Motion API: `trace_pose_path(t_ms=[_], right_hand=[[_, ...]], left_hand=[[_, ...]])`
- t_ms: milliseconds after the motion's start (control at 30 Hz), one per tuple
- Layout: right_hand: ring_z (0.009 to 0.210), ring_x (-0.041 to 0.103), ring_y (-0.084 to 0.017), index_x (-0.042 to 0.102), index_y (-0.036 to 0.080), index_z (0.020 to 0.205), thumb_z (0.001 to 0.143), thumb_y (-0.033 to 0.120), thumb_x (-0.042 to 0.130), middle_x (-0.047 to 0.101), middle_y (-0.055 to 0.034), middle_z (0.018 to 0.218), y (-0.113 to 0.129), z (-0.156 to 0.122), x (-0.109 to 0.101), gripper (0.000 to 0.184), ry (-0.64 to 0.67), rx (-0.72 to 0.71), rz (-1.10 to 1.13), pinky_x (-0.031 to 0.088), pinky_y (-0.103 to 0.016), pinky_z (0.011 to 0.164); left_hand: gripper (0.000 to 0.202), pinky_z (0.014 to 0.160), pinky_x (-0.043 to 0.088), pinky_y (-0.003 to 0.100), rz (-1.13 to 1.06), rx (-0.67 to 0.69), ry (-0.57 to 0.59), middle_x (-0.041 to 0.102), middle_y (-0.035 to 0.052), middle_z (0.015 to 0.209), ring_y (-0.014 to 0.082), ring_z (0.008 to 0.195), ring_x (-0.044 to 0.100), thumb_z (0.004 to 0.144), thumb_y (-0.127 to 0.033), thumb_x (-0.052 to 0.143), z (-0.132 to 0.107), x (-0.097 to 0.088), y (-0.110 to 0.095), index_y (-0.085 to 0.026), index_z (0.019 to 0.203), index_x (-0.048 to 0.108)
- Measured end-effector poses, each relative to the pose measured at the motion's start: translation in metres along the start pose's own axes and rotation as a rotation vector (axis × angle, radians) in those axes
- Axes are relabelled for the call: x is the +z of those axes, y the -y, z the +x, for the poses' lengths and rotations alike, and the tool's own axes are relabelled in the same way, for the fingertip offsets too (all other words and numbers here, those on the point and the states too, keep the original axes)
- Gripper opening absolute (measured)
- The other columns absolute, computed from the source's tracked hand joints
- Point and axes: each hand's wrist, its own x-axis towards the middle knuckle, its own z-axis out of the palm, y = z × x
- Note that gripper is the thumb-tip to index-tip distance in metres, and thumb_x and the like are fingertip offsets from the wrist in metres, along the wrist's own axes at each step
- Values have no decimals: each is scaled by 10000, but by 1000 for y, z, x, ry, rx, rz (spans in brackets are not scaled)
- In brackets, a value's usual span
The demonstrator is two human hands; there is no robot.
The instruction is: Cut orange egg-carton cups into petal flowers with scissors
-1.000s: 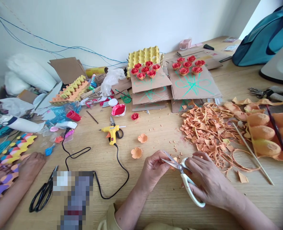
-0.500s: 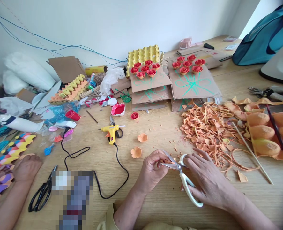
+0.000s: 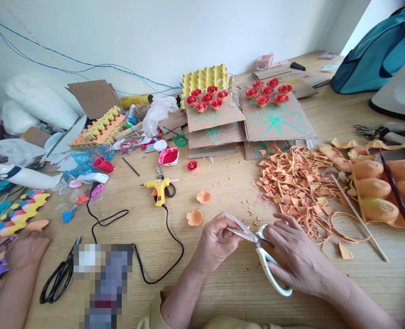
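My right hand (image 3: 296,258) is closed round the white handles of a pair of scissors (image 3: 257,249), whose blades stand partly apart and point left. My left hand (image 3: 219,240) pinches a small orange piece of egg-carton, mostly hidden by its fingers, right at the blades. Two cut orange flower shapes (image 3: 195,217) lie on the wooden table (image 3: 229,292) just left of my left hand. A heap of orange carton scraps (image 3: 298,183) lies to the right, beside an orange egg tray (image 3: 383,192).
A yellow glue gun (image 3: 159,187) with a black cord lies ahead. Red paper roses sit on cardboard sheets (image 3: 277,119) at the back. At far left another person's hand (image 3: 24,249) rests by coloured wavy strips; black scissors (image 3: 60,276) lie nearby. A wooden stick (image 3: 360,219) crosses the scraps.
The scissor blades have shifted slightly at the orange piece while my hands stay in place. The other person's hand at far left has drawn back toward the table's near edge.
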Motion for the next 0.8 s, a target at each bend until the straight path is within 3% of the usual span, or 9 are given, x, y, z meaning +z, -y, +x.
trace_pose_path(t_ms=[333,633,800], right_hand=[[682,563,-174,412,231,863,922,356,581,550,18,782,0,-1,0,218,1,-22,-13,324,-508,970],[682,563,-178,456,221,861,940,330,562,572,3,779,-1,0,0,171,8,-30,7,354,-470,915],[664,541,-169,427,229,836,950,291,557,569,13,757,-2,0,0,184,-3,-34,27,372,-436,894]], left_hand=[[184,592,362,225,184,88,10,659,17,742,113,683,533,740,-11,605,2,-8,-8,-164,755,706],[191,575,360,221,198,104,6,669,17,729,110,658,513,723,-6,606,3,-9,-8,-165,750,707],[149,600,361,238,206,41,17,610,3,711,110,649,450,753,-49,638,3,-10,-4,-171,769,723]])
